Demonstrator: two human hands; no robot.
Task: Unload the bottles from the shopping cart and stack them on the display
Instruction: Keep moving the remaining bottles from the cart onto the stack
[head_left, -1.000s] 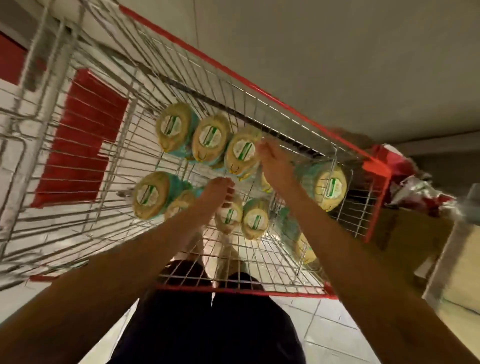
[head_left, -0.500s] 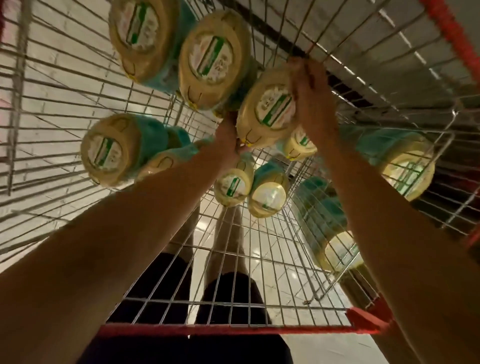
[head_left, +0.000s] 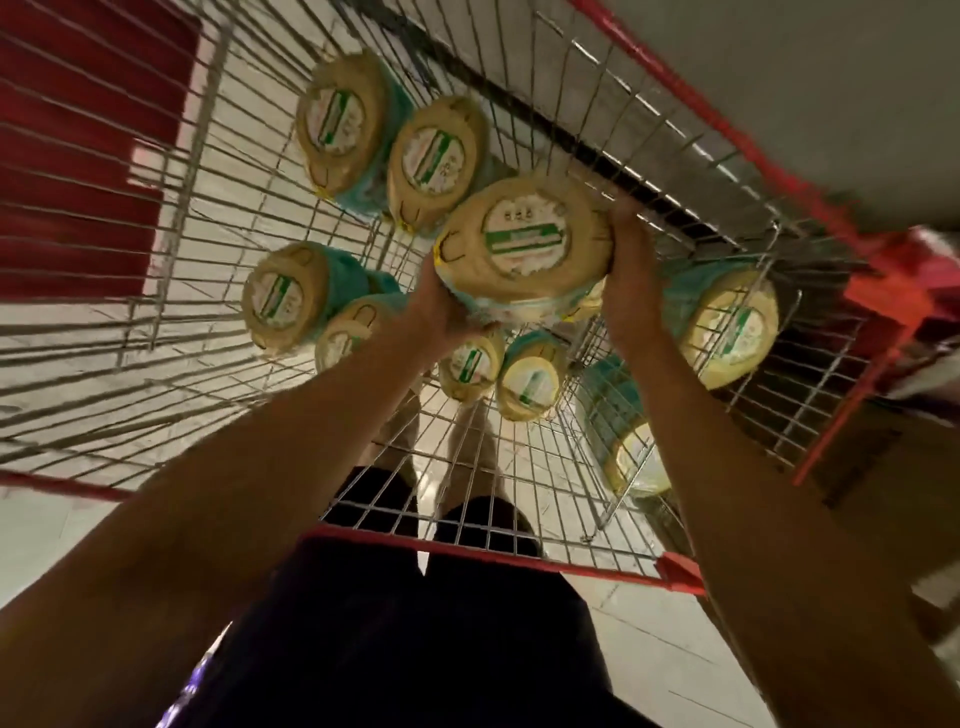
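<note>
readable text: none | bottle-lid stickers (head_left: 525, 240): white-green, print blurred beyond reading

Fingers (head_left: 623, 228) partly behind held bottle (head_left: 524, 244)

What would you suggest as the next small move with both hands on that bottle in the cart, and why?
Probably lift the bottle straight up until it clears the cart's red rim. The left hand and right hand grip it on opposite sides. It looks raised above the other bottles but not past the rim, so moving sideways first would likely snag.
</note>
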